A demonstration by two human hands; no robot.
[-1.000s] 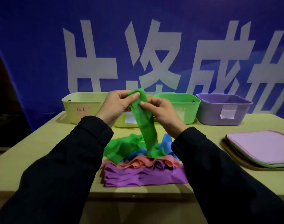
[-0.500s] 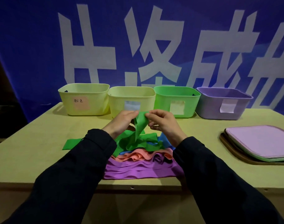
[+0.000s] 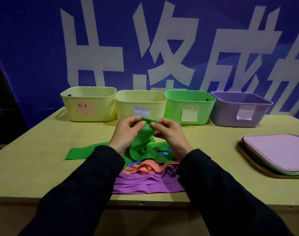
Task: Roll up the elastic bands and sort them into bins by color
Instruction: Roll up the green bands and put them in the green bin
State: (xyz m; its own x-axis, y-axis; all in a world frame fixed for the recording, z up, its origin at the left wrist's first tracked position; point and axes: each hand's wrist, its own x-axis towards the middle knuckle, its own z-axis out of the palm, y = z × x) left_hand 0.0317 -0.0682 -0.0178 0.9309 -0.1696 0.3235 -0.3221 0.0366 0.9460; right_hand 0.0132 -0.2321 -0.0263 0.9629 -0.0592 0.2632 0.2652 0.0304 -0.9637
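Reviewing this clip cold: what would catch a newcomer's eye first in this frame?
First, the two hands, left hand and right hand, pinching the started roll of a green band at table centre, its tail trailing left. Just below lies a bright pile of orange and purple bands. Behind stand four bins in a row, the green bin third from the left.

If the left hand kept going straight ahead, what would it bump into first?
Probably the second yellow bin. The left hand, pinching the green band, points away toward the row of bins, and that bin sits right behind it. Depth is hard to judge from this one view.
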